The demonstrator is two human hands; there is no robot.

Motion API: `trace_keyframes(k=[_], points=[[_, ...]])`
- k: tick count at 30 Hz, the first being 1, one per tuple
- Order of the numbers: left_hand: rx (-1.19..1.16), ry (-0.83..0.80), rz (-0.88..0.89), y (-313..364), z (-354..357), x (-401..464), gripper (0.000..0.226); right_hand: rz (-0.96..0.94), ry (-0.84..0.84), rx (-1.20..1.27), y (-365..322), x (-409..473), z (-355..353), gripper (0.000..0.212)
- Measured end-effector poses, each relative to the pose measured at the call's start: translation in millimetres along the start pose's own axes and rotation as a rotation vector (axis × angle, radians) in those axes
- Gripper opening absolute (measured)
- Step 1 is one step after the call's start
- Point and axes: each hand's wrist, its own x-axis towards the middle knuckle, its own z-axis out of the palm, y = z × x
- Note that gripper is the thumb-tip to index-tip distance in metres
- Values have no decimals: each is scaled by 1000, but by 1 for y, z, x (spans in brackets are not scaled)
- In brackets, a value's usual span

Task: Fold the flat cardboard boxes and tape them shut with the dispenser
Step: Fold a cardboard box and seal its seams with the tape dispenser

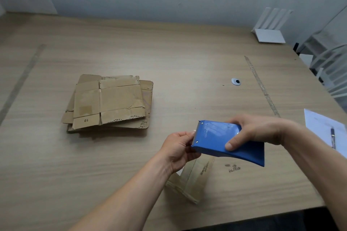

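A: Far left, on the table (187,58)?

B: Stack of flat boxes (109,102), lying level, edges frayed, old tape marks on top. Untouched, well apart from both hands.

A: Handling?

B: Judged light and thin. Stiff across the panels, weak along the creases; torn flute at the near edge likely to rip further. Best taken at opposite panel edges, not by the ragged flaps.

A: Centre?

B: Left hand (180,148) at the toothed blade end of the dispenser (225,140), fingers curled there. Pinching a tape end or the blade edge: cannot tell, no tape visible. Below it, a folded box (189,182) on the table, partly hidden by the wrist; whether taped, cannot tell.

A: Right of that?

B: Right hand (257,131) clasping the dispenser body, thumb across the blue face, fingers behind. Dispenser held in the air above the folded box, not touching it.

A: Dispenser handling?

B: Rigid plastic shell, smooth, judged slippery under a dry thumb. Serrated edge a cut risk to the left fingertips. Grip by the broad body, away from the teeth.

A: Far right?

B: Paper (323,127) with a pen (332,137) at the table edge. White router (270,30) at the back.
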Motion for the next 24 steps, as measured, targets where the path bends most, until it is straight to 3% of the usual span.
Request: trace_keyframes(k=[6, 15, 24], points=[[243, 184, 92, 6, 2, 11, 15, 9, 5, 21, 6, 5, 6, 50], [349, 380, 140, 9, -24, 31, 25, 103, -7, 30, 58, -13, 5, 55], [595, 418, 200, -9, -30, 48, 23, 196, 32, 36, 96, -8, 18, 52]])
